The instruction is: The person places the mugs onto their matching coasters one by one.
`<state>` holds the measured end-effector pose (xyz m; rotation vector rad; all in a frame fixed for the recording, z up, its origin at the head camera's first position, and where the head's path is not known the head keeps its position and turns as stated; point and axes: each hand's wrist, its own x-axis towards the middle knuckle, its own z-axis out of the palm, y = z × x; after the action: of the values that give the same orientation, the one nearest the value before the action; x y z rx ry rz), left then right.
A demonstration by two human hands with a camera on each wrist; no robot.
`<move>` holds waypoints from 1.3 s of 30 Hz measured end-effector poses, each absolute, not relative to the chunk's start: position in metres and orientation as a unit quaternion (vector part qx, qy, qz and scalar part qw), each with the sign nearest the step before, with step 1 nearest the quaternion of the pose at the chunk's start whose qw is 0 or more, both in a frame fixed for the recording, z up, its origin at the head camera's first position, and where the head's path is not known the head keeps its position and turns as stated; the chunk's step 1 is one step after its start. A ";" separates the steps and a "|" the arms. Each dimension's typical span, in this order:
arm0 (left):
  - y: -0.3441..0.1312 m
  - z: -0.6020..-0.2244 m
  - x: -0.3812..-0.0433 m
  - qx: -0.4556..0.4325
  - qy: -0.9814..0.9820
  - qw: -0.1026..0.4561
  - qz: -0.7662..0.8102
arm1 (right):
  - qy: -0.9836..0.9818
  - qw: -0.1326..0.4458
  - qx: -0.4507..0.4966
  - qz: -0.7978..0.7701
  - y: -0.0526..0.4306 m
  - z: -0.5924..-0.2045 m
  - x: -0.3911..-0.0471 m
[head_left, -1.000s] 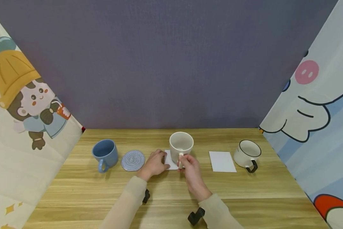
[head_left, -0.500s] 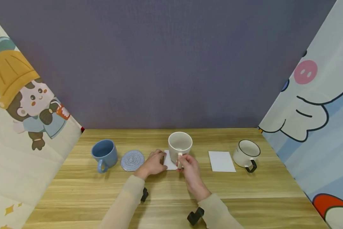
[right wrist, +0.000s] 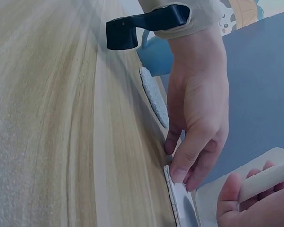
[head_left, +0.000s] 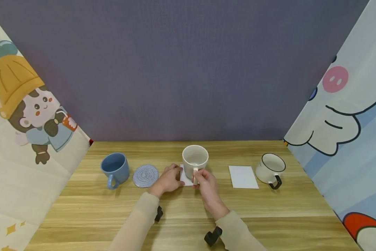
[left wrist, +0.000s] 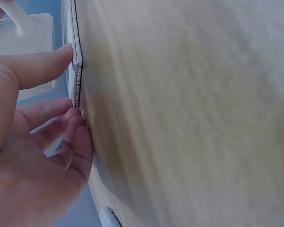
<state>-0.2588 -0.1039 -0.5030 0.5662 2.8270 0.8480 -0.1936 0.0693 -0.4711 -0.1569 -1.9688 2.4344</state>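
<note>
Shifted slightly leftward since the earlier head frame, the white mug (head_left: 190,169) is held upright over the square white coaster (head_left: 188,182) at the centre of the head view, its long axis near vertical and its handle (head_left: 195,177) pointing to the bottom of the frame. Left wrist view shows what the head view hides: a narrow gap below the mug, fine ribbing on its wall and dark lines along the coaster's edge. Right hand (head_left: 209,188) pinches the handle; left hand (head_left: 168,179), thumb and fingertips apart, touches the coaster's left side, near a round coiled mat (head_left: 145,176).
</note>
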 end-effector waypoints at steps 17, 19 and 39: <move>-0.104 -0.502 -0.259 0.186 0.935 0.061 0.296 | -0.637 0.004 -0.045 0.770 0.067 -0.484 -0.196; -0.104 -0.502 -0.260 0.188 0.935 0.059 0.296 | -0.638 0.003 -0.045 0.769 0.066 -0.485 -0.196; -0.105 -0.503 -0.261 0.179 0.930 0.065 0.315 | -0.643 -0.002 -0.039 0.765 0.061 -0.486 -0.196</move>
<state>-0.2609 -0.1052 -0.5033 0.5403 2.8068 0.9508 -0.1958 0.0607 -0.4855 -0.1223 -2.0226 2.4058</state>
